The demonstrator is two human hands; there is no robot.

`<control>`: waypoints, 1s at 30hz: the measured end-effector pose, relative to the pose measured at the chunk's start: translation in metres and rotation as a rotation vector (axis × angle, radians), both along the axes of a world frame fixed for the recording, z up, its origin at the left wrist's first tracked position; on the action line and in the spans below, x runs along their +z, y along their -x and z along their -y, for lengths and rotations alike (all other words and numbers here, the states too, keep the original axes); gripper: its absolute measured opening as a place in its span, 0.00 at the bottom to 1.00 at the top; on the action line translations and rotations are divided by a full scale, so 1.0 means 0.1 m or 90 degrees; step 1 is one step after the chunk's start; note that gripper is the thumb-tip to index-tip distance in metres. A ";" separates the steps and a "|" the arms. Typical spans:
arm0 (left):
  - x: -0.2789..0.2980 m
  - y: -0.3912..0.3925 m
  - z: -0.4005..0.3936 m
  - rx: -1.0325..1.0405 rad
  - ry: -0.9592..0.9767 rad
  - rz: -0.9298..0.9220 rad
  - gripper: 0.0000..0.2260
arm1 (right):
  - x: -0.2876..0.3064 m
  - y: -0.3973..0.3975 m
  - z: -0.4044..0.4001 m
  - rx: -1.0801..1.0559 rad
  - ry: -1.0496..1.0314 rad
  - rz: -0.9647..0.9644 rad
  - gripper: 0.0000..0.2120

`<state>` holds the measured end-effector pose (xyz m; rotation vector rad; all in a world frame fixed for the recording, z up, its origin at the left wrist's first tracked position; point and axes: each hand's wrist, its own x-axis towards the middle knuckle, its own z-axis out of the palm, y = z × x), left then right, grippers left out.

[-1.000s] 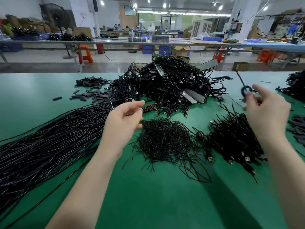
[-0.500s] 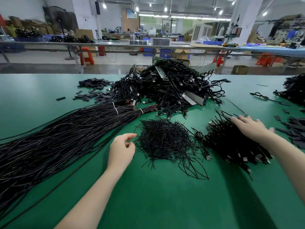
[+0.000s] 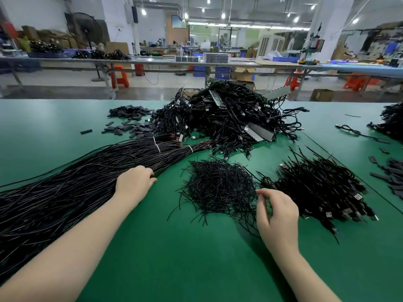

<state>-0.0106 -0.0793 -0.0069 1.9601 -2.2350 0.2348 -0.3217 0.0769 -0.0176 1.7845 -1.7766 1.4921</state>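
Note:
A thick bundle of long black cables (image 3: 65,192) fans across the left of the green table (image 3: 196,264), bound with white ties at its far end. My left hand (image 3: 134,182) lies on the bundle's near edge, fingers curled down into the cables. A loose pile of short black wire ties (image 3: 218,186) sits in the middle. My right hand (image 3: 277,212) hovers at that pile's right edge with fingers loosely curled, index tip near the ties; no tie shows between the fingers. A pile of short USB cables (image 3: 322,188) lies just right of it.
A big heap of tangled black cables and metal strips (image 3: 229,118) fills the far middle. Flat black sleeve pieces (image 3: 130,127) lie to its left, more (image 3: 392,179) at the right edge. A single coiled cable (image 3: 349,129) and another heap (image 3: 394,120) are far right.
My left hand moved left from the bare table onto the long cable bundle. My right hand left the USB cable pile and came down to the right edge of the tie pile.

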 end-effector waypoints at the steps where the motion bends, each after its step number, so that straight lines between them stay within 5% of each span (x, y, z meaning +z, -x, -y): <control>1: -0.01 0.01 0.01 0.002 0.017 0.026 0.13 | -0.03 0.01 0.00 0.010 0.005 -0.016 0.09; 4: 0.00 0.04 0.01 0.037 0.010 0.047 0.12 | -0.06 0.02 0.00 0.027 0.009 -0.033 0.11; 10: 0.14 -0.05 0.06 0.081 -0.004 -0.283 0.08 | -0.06 0.02 0.00 0.006 -0.023 0.023 0.09; 16: 0.55 -0.11 -0.04 0.123 0.243 -0.466 0.09 | -0.08 0.02 0.00 0.005 -0.029 0.041 0.08; 19: 0.71 -0.11 -0.29 -0.015 0.352 -0.436 0.08 | -0.02 0.00 -0.03 -0.011 0.013 0.037 0.10; 24: 0.61 -0.05 -0.90 -0.253 0.387 -0.280 0.06 | 0.28 -0.50 -0.07 0.073 0.093 -0.185 0.25; 27: 0.42 -0.02 -1.05 -0.377 0.400 -0.245 0.06 | 0.46 -0.99 0.02 -0.018 0.019 -0.401 0.36; 30: 0.36 -0.01 -1.08 -0.388 0.360 -0.296 0.09 | 0.79 -1.34 0.20 0.022 -0.032 -0.480 0.13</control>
